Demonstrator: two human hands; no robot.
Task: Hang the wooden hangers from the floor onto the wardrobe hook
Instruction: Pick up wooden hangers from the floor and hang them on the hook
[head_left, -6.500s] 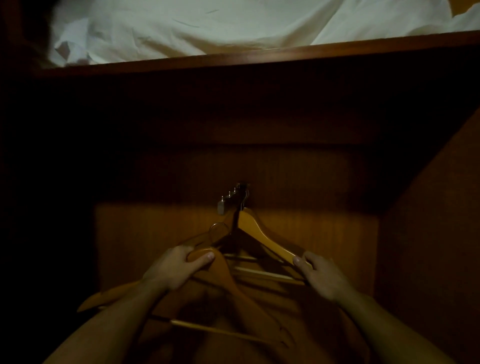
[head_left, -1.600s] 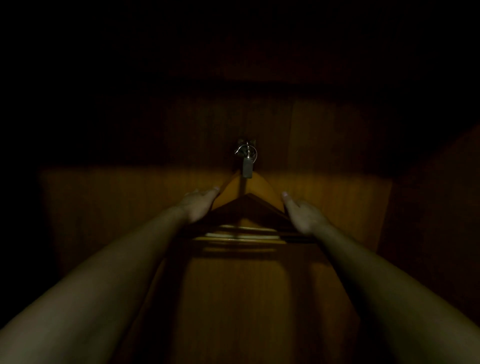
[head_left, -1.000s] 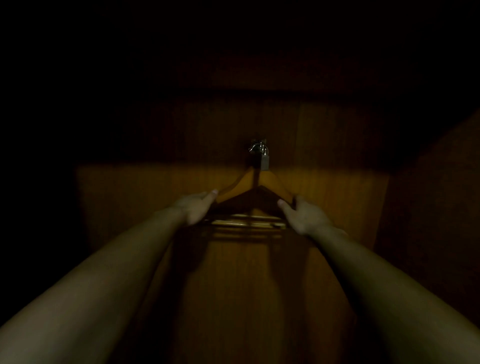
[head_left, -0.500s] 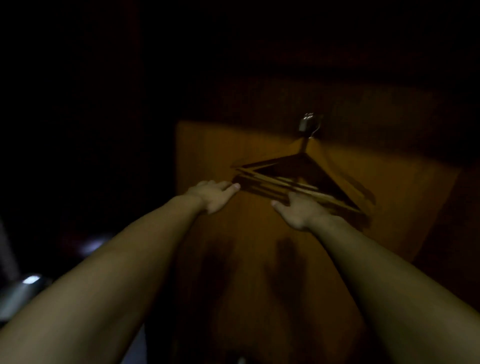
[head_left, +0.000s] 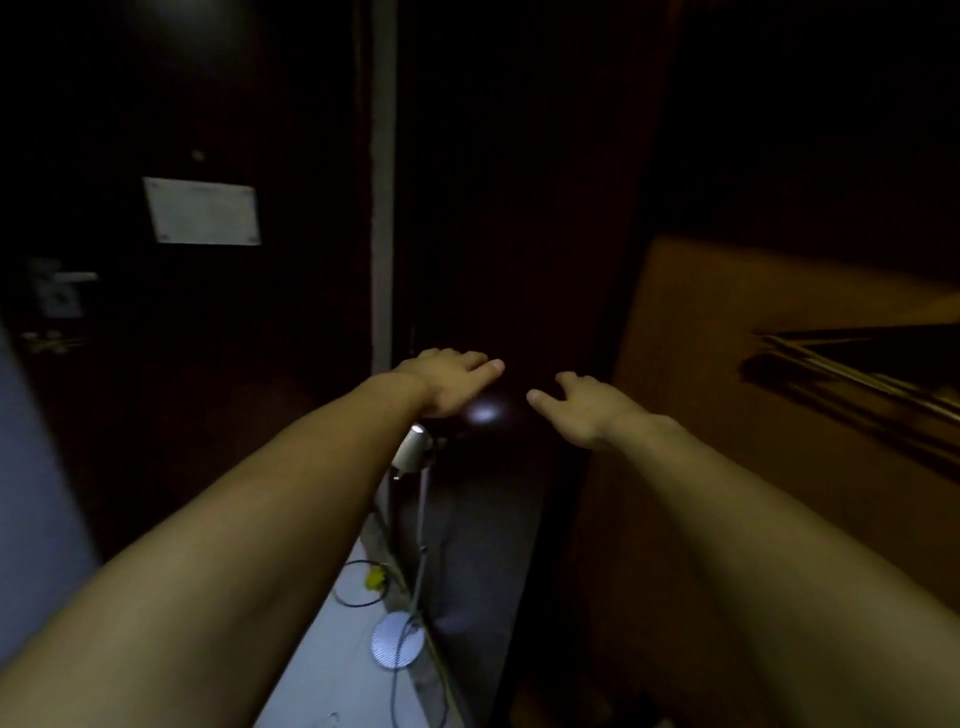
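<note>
Presently, the wardrobe panel (head_left: 727, 467) fills the right side, lit amber. Wooden hangers (head_left: 852, 374) hang blurred against it at the right edge; their hook is out of view. Left hand (head_left: 452, 384) and right hand (head_left: 582, 410) are open, empty, apart. A lamp (head_left: 410, 452) stands on the floor (head_left: 332, 649).

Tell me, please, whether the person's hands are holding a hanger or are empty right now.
Empty: the left hand and right hand are open in mid-air, apart from the wooden hangers at the right edge.
</note>
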